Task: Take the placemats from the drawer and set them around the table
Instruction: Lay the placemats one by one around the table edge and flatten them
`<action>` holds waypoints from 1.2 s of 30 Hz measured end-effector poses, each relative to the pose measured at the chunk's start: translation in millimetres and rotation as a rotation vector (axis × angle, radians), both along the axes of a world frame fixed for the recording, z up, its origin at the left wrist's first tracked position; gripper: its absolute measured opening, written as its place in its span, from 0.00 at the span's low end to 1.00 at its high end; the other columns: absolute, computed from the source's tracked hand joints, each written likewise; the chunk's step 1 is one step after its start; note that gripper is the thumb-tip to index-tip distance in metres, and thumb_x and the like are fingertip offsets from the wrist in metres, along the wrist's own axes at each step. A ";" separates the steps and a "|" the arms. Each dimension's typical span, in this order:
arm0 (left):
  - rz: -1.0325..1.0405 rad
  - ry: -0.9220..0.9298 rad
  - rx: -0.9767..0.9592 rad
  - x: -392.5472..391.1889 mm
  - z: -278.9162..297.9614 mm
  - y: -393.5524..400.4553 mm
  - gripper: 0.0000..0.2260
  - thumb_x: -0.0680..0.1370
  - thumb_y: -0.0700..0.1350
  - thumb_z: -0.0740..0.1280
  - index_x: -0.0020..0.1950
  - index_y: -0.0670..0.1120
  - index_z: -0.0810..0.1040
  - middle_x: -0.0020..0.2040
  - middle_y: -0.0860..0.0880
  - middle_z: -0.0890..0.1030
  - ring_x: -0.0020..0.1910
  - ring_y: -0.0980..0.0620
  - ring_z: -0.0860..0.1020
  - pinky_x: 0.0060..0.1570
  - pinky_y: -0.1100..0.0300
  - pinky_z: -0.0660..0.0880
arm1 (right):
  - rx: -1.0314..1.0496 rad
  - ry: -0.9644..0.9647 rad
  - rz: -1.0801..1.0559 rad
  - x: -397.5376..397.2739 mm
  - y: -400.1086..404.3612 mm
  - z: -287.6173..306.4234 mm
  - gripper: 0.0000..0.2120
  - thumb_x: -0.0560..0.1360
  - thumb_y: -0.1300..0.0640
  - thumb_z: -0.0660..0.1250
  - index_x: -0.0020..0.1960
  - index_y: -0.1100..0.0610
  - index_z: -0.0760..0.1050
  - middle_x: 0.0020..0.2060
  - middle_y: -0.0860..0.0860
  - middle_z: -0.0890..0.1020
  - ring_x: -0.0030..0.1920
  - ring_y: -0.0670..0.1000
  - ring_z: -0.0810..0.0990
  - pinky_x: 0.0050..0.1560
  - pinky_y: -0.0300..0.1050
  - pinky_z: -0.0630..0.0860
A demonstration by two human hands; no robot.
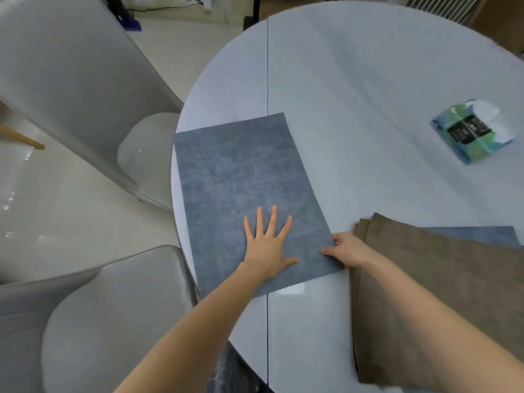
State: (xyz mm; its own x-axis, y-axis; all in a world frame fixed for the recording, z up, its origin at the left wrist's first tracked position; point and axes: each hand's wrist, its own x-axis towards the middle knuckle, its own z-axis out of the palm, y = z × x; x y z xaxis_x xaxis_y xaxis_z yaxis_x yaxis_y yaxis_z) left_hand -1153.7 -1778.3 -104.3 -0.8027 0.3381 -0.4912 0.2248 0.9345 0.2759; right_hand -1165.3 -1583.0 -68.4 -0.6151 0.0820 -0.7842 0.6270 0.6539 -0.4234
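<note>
Now I'm settling a blue placemat (249, 194) at the table's (368, 80) left edge.

Working from the grey chairs (71, 80) that are standing left of the table: my left hand (268, 245) is lying flat and spread on the mat's near half, fingers straight, pressing it down, while my right hand (347, 249) is pinching the mat's near right corner with thumb on top. It's looking thin, light and floppy, likely to slide on the glossy top, so I'm judging the corners and edges the best places to take hold. Further right on the table, a stack of brown placemats (442, 279) is waiting, overlying another blue one (479, 235). Beyond them a tissue pack (473, 131) is sitting, white tissue showing at its opening. No drawer is showing.
</note>
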 end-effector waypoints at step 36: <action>1.524 -0.124 0.716 129.4 13.4 -110.9 0.10 0.74 0.37 0.72 0.35 0.42 0.73 0.31 0.44 0.77 0.22 0.57 0.77 0.22 0.69 0.74 | 0.234 0.643 1.083 88.8 -121.7 -49.1 0.36 0.72 0.37 0.34 0.78 0.48 0.42 0.77 0.50 0.40 0.77 0.53 0.37 0.73 0.52 0.32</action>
State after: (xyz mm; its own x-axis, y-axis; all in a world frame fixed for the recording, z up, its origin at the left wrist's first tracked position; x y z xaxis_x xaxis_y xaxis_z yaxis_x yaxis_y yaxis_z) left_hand -1024.3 -1889.2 -90.8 -0.5562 -0.4864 -0.6739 -0.7534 -0.0472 0.6558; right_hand -1076.5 -1704.7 -117.5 -0.7148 -0.6013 -0.3570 -0.5436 0.7990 -0.2571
